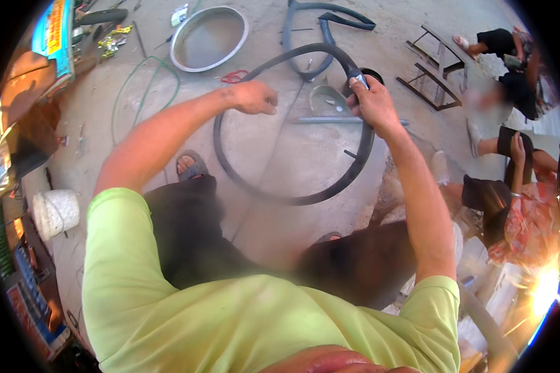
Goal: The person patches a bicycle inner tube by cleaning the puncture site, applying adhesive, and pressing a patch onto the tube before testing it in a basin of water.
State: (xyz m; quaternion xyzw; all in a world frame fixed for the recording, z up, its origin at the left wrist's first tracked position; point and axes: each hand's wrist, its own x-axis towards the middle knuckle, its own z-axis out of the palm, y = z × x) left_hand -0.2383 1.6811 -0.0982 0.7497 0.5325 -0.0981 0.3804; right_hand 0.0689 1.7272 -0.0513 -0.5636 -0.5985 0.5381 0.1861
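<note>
A black rubber inner tube [301, 199] hangs in a loop before me, its valve stem [350, 154] pointing inward at the lower right. My right hand [373, 102] grips the tube at the upper right, beside a patch with a pale mark [360, 80] on it; the thumb lies by this mark. My left hand [256, 98] is curled near the tube's upper left side; whether it pinches anything there is hidden. Behind the right hand, a dark round container [373, 73] shows in part. A grey metal bar [326, 120] lies on the concrete floor beyond the loop.
A wide metal basin of water [173, 53] stands at the top left, near a green cord [179, 86]. A flattened tube [287, 28] lies at the top. Metal frames [441, 77] and seated people [518, 196] are on the right. A white bucket [56, 212] is at the left.
</note>
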